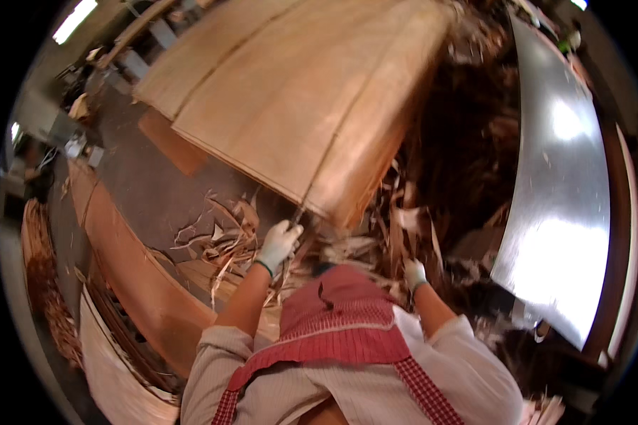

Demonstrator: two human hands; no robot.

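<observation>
A broad stack of thin wood sheets (290, 92) fills the upper centre of the frame, its near corner pointing down toward the middle, with two dark lines running lengthwise across its pale brown top. A shiny metal panel (561, 156) curves down the right side of the frame, bent by the fisheye view. At the lower centre, a person wears a red apron (344, 322) with checked straps over a light striped shirt (475, 368). A long brown wood sheet (138, 262) slants through the lower left, and loose wood strips (412, 223) lie tangled right of the stack's near corner, with more curled scraps (227, 230) on the floor to its left. A short brown board (171, 142) lies beside the stack's left edge. Just below the near edge, the gloved left hand (279, 245) has its fingers curled around a narrow dark piece (298, 214), its kind too blurred to tell, at the foot of one dark line. The gloved right hand (415, 273) is low among the loose strips; whether its fingers grip one cannot be told.
</observation>
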